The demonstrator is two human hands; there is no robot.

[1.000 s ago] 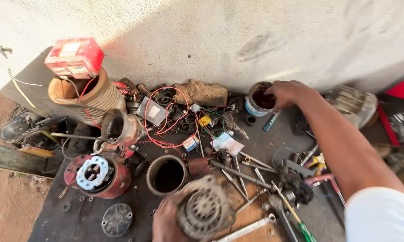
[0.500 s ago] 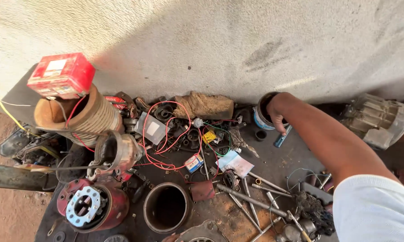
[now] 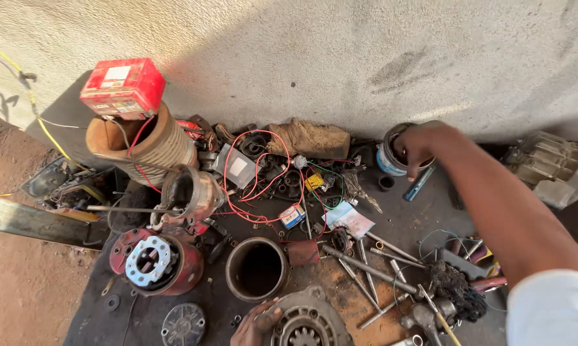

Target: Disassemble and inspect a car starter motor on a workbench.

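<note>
My right hand point(image 3: 419, 142) reaches far forward, its fingers dipped into a small open tin point(image 3: 389, 159) that stands by the wall. My left hand point(image 3: 253, 323) shows only at the bottom edge, fingers resting on a round grey motor end plate point(image 3: 305, 323). Just beyond that plate lies a dark metal cylinder sleeve point(image 3: 257, 269), open end up. A blue pen-like tool point(image 3: 419, 182) lies right of the tin.
A red motor housing point(image 3: 155, 264) lies at left. A ribbed tube point(image 3: 154, 147) carries a red box point(image 3: 123, 86). Red wires point(image 3: 257, 179), long bolts point(image 3: 366, 272), a brown rag point(image 3: 311, 138) and a grey finned casing point(image 3: 552, 168) crowd the dark mat.
The view has tilted up, so the end plate and my left hand sank to the bottom edge. My right hand stays at the tin by the wall.
</note>
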